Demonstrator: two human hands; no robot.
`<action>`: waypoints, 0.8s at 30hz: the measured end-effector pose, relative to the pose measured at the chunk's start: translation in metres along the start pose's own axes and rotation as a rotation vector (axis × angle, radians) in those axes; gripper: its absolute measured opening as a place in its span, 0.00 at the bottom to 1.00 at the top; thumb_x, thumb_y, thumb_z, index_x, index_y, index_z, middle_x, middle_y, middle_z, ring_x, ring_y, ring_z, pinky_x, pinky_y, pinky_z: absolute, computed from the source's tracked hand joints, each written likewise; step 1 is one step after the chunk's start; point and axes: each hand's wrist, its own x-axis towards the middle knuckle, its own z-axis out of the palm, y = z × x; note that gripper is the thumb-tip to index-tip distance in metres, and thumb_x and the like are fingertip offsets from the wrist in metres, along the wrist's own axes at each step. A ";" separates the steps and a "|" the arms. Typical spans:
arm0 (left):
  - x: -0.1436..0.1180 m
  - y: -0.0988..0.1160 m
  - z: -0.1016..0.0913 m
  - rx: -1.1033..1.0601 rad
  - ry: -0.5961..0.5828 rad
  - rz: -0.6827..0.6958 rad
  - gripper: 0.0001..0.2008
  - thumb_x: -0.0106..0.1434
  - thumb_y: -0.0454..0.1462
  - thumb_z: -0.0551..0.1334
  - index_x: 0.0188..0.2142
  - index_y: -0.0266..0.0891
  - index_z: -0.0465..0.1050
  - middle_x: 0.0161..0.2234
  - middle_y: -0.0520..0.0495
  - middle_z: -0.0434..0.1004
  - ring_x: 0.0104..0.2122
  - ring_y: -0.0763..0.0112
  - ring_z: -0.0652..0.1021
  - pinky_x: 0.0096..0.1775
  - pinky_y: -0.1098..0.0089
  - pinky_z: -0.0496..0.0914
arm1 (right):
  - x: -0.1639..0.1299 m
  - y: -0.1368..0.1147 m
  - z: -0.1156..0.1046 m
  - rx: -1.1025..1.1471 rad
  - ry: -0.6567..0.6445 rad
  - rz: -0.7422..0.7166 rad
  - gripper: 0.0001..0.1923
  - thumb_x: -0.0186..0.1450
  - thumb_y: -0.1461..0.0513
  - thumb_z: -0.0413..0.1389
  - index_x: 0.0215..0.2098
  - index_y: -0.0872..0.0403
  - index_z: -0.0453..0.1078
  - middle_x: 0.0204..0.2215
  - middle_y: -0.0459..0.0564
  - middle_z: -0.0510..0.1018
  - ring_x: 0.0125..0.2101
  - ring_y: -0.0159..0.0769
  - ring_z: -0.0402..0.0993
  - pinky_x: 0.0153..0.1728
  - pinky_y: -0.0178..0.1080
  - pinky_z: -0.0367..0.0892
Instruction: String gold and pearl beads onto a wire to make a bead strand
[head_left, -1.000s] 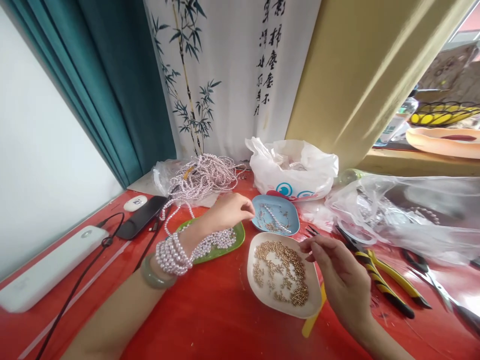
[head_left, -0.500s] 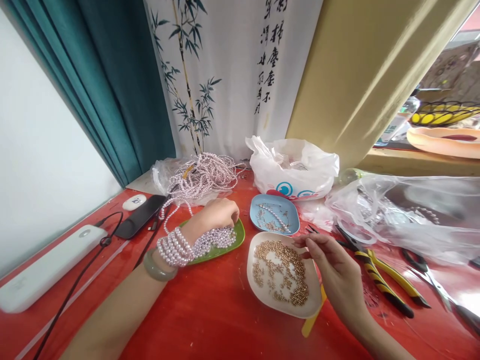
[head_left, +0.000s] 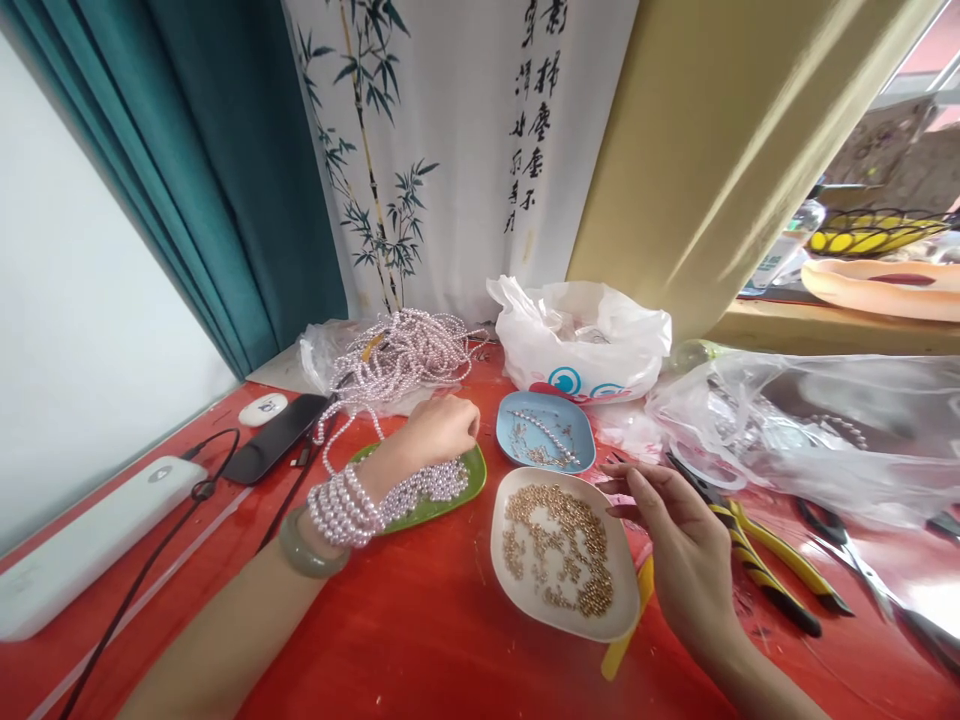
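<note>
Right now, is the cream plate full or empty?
Neither: the cream plate is partly filled. Gold beads lie scattered across it, and bare patches show between them.

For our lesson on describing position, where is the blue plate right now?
In the head view, the blue plate sits right of centre on the red table, between the white plastic bag behind and the cream plate of gold beads in front.

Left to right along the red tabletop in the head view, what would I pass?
Long white device, black device, green plate, cream plate of gold beads, right hand, pliers, scissors.
</note>
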 end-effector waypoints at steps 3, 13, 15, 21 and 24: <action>-0.004 0.021 0.007 -0.203 -0.052 0.054 0.06 0.47 0.34 0.58 0.26 0.38 0.72 0.26 0.48 0.74 0.26 0.72 0.71 0.28 0.72 0.61 | -0.004 0.000 0.003 -0.011 -0.026 -0.013 0.08 0.58 0.56 0.53 0.29 0.52 0.68 0.27 0.46 0.73 0.28 0.32 0.69 0.28 0.33 0.67; -0.014 0.058 0.056 -1.427 -0.248 -0.174 0.11 0.41 0.36 0.68 0.26 0.34 0.73 0.26 0.49 0.74 0.26 0.78 0.72 0.29 0.76 0.65 | -0.018 0.005 0.012 -0.077 -0.234 0.002 0.09 0.59 0.57 0.50 0.26 0.55 0.65 0.20 0.45 0.71 0.21 0.30 0.66 0.22 0.31 0.61; -0.013 0.057 0.059 -1.453 -0.236 -0.183 0.12 0.41 0.35 0.68 0.27 0.33 0.73 0.26 0.48 0.74 0.27 0.77 0.73 0.29 0.75 0.65 | -0.018 0.005 0.011 -0.118 -0.247 -0.012 0.10 0.59 0.58 0.50 0.24 0.55 0.65 0.19 0.45 0.70 0.20 0.29 0.64 0.21 0.31 0.59; -0.012 0.055 0.062 -1.438 -0.228 -0.179 0.10 0.43 0.35 0.68 0.27 0.34 0.74 0.27 0.49 0.74 0.27 0.77 0.73 0.30 0.75 0.66 | -0.020 0.005 0.008 -0.181 -0.274 -0.016 0.10 0.59 0.59 0.48 0.23 0.55 0.64 0.17 0.44 0.66 0.19 0.29 0.60 0.20 0.31 0.57; -0.013 0.055 0.063 -1.431 -0.228 -0.187 0.09 0.43 0.35 0.68 0.26 0.34 0.74 0.26 0.50 0.74 0.26 0.78 0.72 0.30 0.75 0.67 | -0.020 0.003 0.009 -0.195 -0.280 -0.010 0.10 0.59 0.59 0.48 0.23 0.55 0.63 0.17 0.43 0.66 0.18 0.28 0.59 0.20 0.31 0.56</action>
